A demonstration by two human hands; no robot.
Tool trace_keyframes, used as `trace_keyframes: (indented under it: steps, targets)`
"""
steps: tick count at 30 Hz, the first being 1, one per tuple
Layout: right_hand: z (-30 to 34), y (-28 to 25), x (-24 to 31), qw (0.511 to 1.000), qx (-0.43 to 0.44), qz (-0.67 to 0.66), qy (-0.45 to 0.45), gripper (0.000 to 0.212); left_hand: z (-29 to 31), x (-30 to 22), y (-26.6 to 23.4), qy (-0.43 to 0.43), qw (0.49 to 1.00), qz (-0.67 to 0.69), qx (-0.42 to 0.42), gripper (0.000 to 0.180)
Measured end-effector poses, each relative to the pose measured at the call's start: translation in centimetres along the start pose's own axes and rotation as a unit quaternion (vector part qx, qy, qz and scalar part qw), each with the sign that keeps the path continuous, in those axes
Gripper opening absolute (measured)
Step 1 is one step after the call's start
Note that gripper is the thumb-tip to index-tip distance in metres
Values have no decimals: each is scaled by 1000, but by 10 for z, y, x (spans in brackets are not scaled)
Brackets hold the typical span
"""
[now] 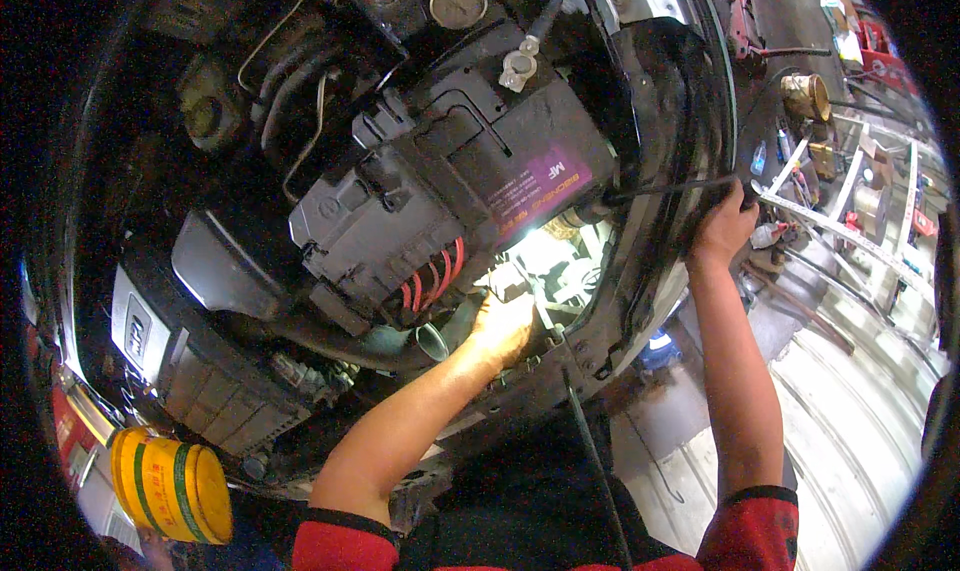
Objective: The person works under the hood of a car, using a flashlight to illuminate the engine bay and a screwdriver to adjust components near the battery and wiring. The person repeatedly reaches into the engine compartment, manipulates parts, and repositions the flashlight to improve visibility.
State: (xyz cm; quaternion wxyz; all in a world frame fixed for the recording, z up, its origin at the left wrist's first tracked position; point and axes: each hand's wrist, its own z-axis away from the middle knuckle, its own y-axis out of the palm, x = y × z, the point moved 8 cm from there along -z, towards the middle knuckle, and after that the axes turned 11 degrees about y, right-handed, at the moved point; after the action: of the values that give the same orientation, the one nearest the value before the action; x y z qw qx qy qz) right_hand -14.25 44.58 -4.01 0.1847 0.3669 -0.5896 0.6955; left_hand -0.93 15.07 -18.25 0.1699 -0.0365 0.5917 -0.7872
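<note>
My left hand (503, 327) reaches into a brightly lit gap in an engine bay, beside a bundle of red wires (436, 276). Glare washes out its fingers, so what they touch cannot be made out. A pale metal rod (541, 306) stands just right of it. My right hand (722, 229) is raised at the car's right edge, its fingers closed around the end of a long dark bar (672, 188). That bar runs left toward the lit gap, where its far end is hidden. Above the gap sits a black car battery (560, 121) with a purple label.
A black fuse box (370, 216) adjoins the battery. A thin dark rod (590, 441) slants down in front of my body. At lower left is a yellow bucket (175, 486). On the right, a metal rack (850, 216), a tin can (806, 98) and scattered tools lie beyond the car.
</note>
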Motion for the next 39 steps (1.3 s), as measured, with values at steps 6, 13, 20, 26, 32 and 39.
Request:
trace_keyframes:
  steps: [6,13,20,26,32,39]
  targets:
    - [-4,2,-2,1000,8,-13,-8,50,-4,-4,6,9,999,1,36,41]
    - [-6,2,-5,1000,20,-14,-7,52,5,13,-19,-49,998,44,7,41]
    - [-7,2,-6,1000,-21,6,-21,55,-3,3,-6,15,995,27,91,46]
    - [-2,-1,2,998,-29,60,-14,57,0,25,-20,-118,979,159,-39,34]
    - [-1,-1,2,998,-31,48,3,56,-5,23,-31,-108,987,117,29,33]
    - [2,-3,4,997,-50,59,-8,55,-3,9,-17,5,997,16,72,37]
